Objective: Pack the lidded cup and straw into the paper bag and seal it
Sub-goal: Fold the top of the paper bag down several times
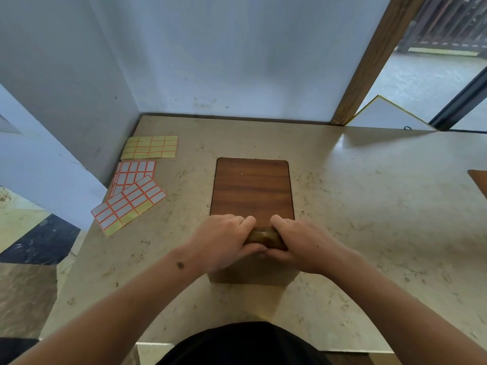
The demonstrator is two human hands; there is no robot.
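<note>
Brown paper bag [253, 272] upright on the board [251, 191], folded top edge left-to-right, pinched in both hands' grip: left hand [224, 241], right hand [300, 246].

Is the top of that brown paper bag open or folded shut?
Folded shut. The paper bag has its top rolled into a tight band, pinched by the left hand and right hand.
</note>
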